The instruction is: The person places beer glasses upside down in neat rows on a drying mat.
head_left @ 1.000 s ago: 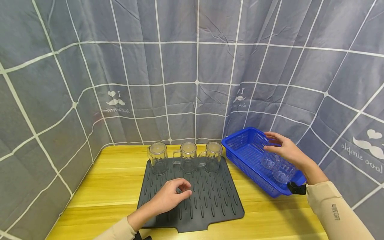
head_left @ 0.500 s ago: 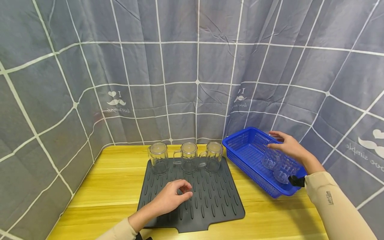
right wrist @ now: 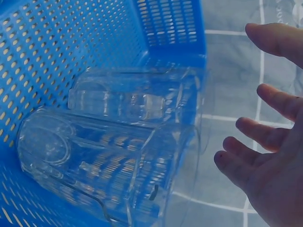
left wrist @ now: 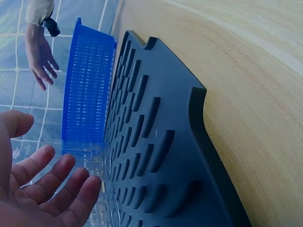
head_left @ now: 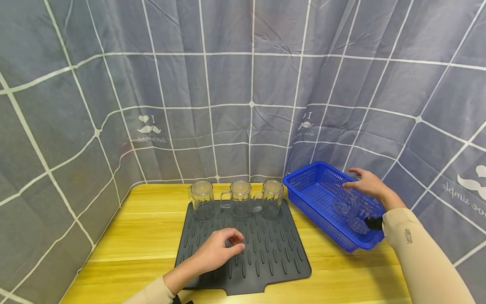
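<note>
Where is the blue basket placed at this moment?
In the head view, the blue basket stands on the right of the yellow table, just beyond the dark mat's right edge, with the right hand above it.

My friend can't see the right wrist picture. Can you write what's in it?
A person's right hand, fingers spread and holding nothing, is near two clear glasses in a blue basket full of little holes. Behind the hand is a gray curtain with white lines.
</note>
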Motion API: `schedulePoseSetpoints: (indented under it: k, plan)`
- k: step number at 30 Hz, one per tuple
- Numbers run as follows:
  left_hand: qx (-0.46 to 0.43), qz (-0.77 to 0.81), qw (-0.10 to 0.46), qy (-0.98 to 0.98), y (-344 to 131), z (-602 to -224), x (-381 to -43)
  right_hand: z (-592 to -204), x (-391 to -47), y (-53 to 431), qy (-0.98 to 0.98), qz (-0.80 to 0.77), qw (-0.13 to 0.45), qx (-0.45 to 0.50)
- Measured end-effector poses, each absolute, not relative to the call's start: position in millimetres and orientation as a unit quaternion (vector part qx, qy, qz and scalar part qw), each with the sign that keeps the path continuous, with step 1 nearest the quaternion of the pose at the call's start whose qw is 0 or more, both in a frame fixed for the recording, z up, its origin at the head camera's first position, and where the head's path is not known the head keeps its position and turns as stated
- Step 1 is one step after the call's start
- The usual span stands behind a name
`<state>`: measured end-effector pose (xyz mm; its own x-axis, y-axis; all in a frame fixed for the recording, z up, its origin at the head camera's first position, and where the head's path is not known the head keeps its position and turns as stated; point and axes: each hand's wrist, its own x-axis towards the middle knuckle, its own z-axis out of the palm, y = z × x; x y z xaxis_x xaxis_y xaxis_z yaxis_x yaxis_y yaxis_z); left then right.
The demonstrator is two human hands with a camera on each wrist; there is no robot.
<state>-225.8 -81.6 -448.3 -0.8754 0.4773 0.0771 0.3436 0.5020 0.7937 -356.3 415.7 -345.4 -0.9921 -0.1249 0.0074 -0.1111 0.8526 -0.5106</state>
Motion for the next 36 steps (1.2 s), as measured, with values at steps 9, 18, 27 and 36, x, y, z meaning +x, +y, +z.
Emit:
schedulePoseSetpoints:
  k: [9,18,27,36]
  plan:
    - [0.237,0.439,0.08,0.863,-82,-449,-226,-358,-367,425,0.971,-0.231,0.012,-0.056]
    - [0.236,0.441,0.077,0.863,-83,-448,-225,-363,-370,425,0.976,-0.213,0.004,-0.054]
    - [0.232,0.442,0.082,0.863,-83,-447,-224,-367,-373,428,0.978,-0.204,0.007,-0.05]
    - [0.229,0.453,0.09,0.857,-83,-448,-221,-371,-375,424,0.98,-0.188,-0.013,-0.057]
